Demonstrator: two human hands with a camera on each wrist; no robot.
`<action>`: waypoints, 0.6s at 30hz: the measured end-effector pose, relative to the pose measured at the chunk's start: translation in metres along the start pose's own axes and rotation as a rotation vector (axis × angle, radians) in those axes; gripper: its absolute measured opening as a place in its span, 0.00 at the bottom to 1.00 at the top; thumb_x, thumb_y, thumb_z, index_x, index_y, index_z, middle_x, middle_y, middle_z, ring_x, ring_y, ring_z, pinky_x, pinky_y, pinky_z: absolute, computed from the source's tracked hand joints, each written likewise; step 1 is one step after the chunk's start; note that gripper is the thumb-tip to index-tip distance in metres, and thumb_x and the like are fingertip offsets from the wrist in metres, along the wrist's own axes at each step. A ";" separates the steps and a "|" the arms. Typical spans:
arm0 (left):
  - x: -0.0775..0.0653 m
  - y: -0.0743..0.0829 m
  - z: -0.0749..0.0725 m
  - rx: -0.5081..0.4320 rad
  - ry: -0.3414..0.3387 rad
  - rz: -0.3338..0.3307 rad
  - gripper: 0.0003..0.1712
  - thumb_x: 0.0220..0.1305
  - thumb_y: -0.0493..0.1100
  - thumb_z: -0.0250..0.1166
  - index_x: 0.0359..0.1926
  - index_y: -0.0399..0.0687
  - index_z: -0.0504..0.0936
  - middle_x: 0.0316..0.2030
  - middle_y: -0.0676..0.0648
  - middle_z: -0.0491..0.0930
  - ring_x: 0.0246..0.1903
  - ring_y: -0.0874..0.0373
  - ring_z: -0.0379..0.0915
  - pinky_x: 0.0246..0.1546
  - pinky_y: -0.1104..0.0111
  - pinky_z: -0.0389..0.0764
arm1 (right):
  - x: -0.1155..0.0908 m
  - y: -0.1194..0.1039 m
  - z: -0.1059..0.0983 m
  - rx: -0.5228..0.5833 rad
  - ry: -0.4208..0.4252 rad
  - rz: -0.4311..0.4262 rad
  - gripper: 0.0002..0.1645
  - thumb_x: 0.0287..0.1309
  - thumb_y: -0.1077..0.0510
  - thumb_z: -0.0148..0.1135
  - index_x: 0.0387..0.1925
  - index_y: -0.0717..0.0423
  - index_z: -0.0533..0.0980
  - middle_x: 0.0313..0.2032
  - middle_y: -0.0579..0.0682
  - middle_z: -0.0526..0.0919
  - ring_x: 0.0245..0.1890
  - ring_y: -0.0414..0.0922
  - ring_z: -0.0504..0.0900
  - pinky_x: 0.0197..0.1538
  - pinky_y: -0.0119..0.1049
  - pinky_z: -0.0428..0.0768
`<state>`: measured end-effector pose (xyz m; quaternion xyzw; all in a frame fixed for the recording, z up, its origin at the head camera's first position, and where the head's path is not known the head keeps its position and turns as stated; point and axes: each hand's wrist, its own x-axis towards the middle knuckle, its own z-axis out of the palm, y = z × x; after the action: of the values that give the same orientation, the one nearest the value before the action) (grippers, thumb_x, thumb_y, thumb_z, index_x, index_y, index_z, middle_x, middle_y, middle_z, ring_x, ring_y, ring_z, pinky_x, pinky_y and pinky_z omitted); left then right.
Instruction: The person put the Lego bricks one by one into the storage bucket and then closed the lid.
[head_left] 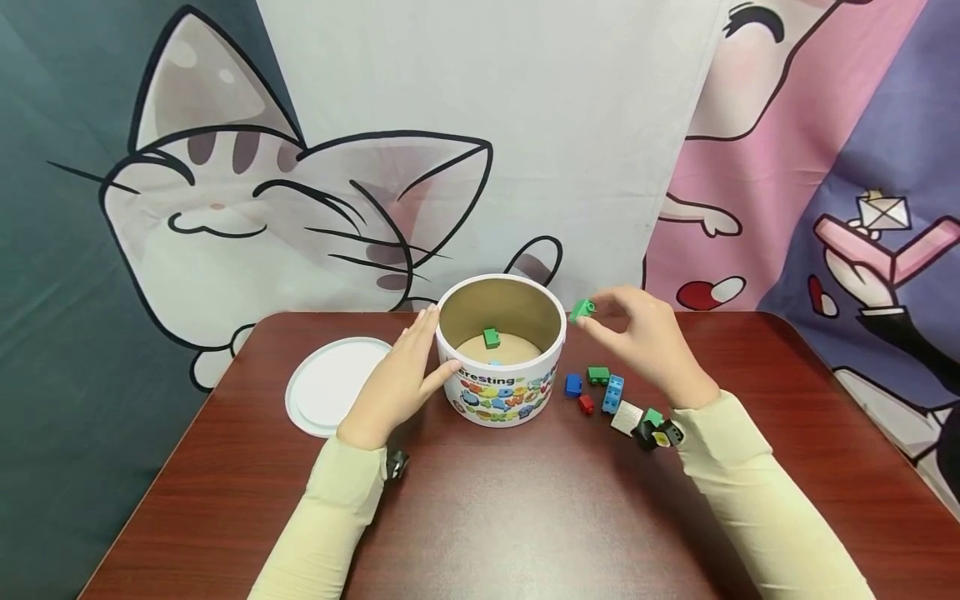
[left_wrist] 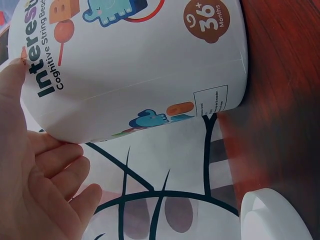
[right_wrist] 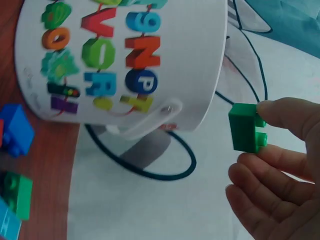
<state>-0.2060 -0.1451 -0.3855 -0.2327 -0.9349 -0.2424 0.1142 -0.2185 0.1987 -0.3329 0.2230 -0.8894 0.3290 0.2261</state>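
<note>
My right hand (head_left: 633,333) pinches a green toy brick (head_left: 582,311) between thumb and fingertips, just right of the bucket's rim. In the right wrist view the brick (right_wrist: 243,128) shows its studs turned toward the palm. A white bucket (head_left: 498,412) with colourful letter pictures stands upright and uncovered. Inside it lie another green brick (head_left: 491,338) and a bit of something blue at the bottom. Against the bucket's left side rests my left hand (head_left: 397,379), fingers straight along the wall and thumb at the front near the rim.
A white round lid (head_left: 337,379) lies on the table left of the bucket, partly behind the left hand. To the right are several loose bricks, among them a blue one (head_left: 573,385), a red one (head_left: 586,404) and a white one (head_left: 627,418). A printed cloth hangs behind.
</note>
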 end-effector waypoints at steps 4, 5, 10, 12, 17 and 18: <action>0.000 0.000 0.000 -0.001 0.003 0.000 0.49 0.74 0.58 0.59 0.79 0.35 0.48 0.78 0.37 0.52 0.78 0.46 0.45 0.77 0.53 0.51 | 0.007 -0.009 0.006 0.038 0.030 -0.019 0.15 0.55 0.58 0.77 0.43 0.58 0.83 0.40 0.52 0.86 0.40 0.47 0.87 0.45 0.45 0.87; 0.000 0.000 0.000 -0.003 0.001 -0.002 0.49 0.74 0.58 0.59 0.79 0.35 0.48 0.78 0.37 0.52 0.78 0.47 0.45 0.77 0.53 0.51 | 0.009 -0.011 0.008 0.053 0.025 -0.019 0.15 0.55 0.58 0.77 0.43 0.59 0.83 0.40 0.52 0.86 0.40 0.48 0.87 0.44 0.44 0.88; 0.000 -0.001 0.000 -0.010 0.002 -0.003 0.48 0.74 0.58 0.59 0.79 0.36 0.48 0.78 0.37 0.52 0.78 0.48 0.44 0.77 0.54 0.50 | 0.020 -0.024 0.018 0.099 -0.041 -0.013 0.14 0.58 0.59 0.74 0.45 0.60 0.83 0.42 0.54 0.85 0.44 0.51 0.86 0.44 0.44 0.88; 0.000 -0.001 0.000 -0.010 0.005 0.001 0.48 0.74 0.58 0.59 0.79 0.36 0.48 0.78 0.37 0.52 0.78 0.48 0.45 0.77 0.54 0.50 | 0.025 -0.027 0.023 0.092 -0.075 -0.011 0.14 0.59 0.59 0.74 0.45 0.60 0.83 0.42 0.54 0.85 0.44 0.51 0.85 0.45 0.45 0.88; 0.001 -0.001 0.000 -0.006 0.004 0.003 0.48 0.74 0.58 0.59 0.79 0.36 0.48 0.78 0.37 0.52 0.78 0.47 0.45 0.77 0.54 0.51 | 0.042 -0.028 0.035 0.017 -0.144 -0.035 0.15 0.59 0.56 0.74 0.44 0.60 0.83 0.42 0.55 0.86 0.43 0.50 0.83 0.47 0.46 0.86; 0.000 -0.001 0.000 -0.006 0.002 0.002 0.49 0.74 0.58 0.59 0.79 0.36 0.48 0.78 0.37 0.52 0.78 0.47 0.45 0.77 0.54 0.50 | 0.046 -0.028 0.037 0.004 -0.153 -0.045 0.16 0.59 0.55 0.74 0.44 0.61 0.83 0.41 0.55 0.86 0.43 0.50 0.84 0.47 0.46 0.85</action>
<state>-0.2068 -0.1457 -0.3854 -0.2337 -0.9338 -0.2453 0.1146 -0.2495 0.1430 -0.3195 0.2681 -0.8980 0.3077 0.1643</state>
